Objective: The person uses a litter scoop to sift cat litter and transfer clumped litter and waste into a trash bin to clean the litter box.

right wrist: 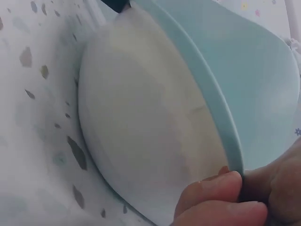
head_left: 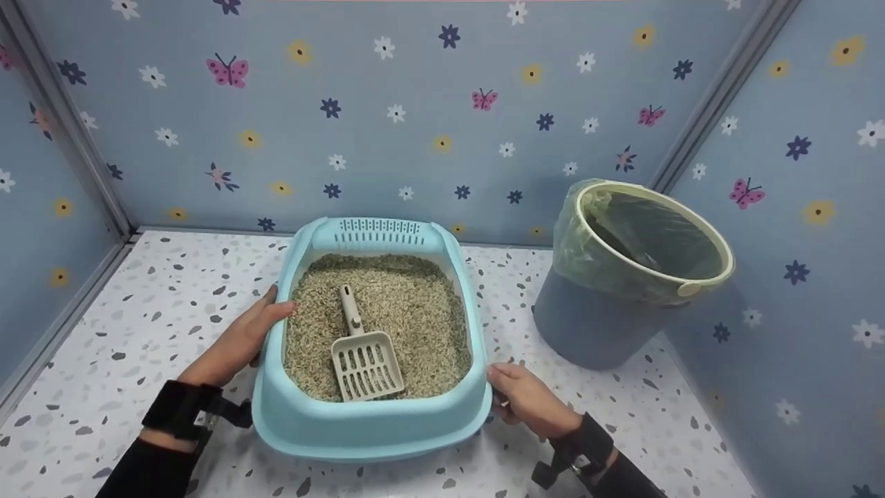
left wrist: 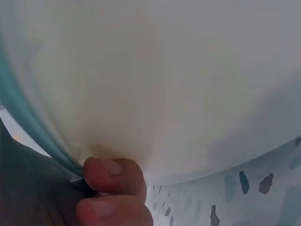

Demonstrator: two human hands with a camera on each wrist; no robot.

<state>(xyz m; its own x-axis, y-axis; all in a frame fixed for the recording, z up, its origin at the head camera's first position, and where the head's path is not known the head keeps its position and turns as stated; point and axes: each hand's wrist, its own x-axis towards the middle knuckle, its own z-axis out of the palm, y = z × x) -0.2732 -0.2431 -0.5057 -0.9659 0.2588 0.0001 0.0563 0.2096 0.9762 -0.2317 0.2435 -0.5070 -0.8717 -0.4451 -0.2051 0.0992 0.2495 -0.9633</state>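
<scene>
The box (head_left: pixel 373 429) sits between the two hands, directly ahead of the person on the speckled surface (head_left: pixel 138 318). The left hand (head_left: pixel 242 339) grasps its left side about midway along, the thumb laid over the rim and, in the left wrist view, the fingers (left wrist: pixel 117 176) curled beneath the edge. The right hand (head_left: pixel 529 401) pinches the rim near the closer right corner, its fingers bent under the lip. The wrist views are blurred close up, so whether the base rests flat is hard to tell.

Both forearms, in black sleeves (head_left: pixel 148 474), reach in from the bottom corners and angle inward; the left hand reaches farther along the box than the right.

The box's long axis runs away from the person, its raised, slotted end toward the patterned wall (head_left: pixel 401 76). On the litter (head_left: pixel 429 318) inside lies the scoop (head_left: pixel 366 360), its handle pointing to the far end and slightly left, its slotted head toward the person. The bin (head_left: pixel 594 325) stands beyond the right hand, apart from the box.
</scene>
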